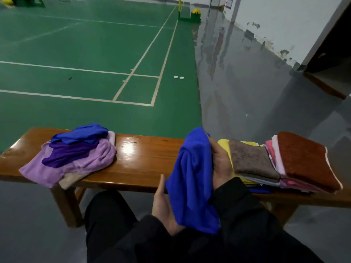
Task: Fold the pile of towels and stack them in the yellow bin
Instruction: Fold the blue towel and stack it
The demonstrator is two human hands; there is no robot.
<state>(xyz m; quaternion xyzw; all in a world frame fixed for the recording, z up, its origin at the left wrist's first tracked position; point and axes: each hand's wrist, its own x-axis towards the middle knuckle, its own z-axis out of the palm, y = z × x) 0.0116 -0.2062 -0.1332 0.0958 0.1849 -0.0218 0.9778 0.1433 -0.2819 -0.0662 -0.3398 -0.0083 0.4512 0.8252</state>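
The step in hand looks like starting a fold on one blue towel. It hangs crumpled and soft, near, above the table's near edge. The right hand grips its top, fingers curled. The left hand lies flat under it, fingers straight. Next, the towel needs spreading flat. Unfolded towels sit left; folded stacks sit right.

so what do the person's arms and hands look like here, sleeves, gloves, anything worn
Both arms are covered by long black sleeves of a dark jacket-like top that reach to the wrists. The left hand and the right hand are bare: no gloves show, and no rings, watch or bracelet can be seen on the parts in view. The sleeve fabric looks plain, with no visible logos or markings.
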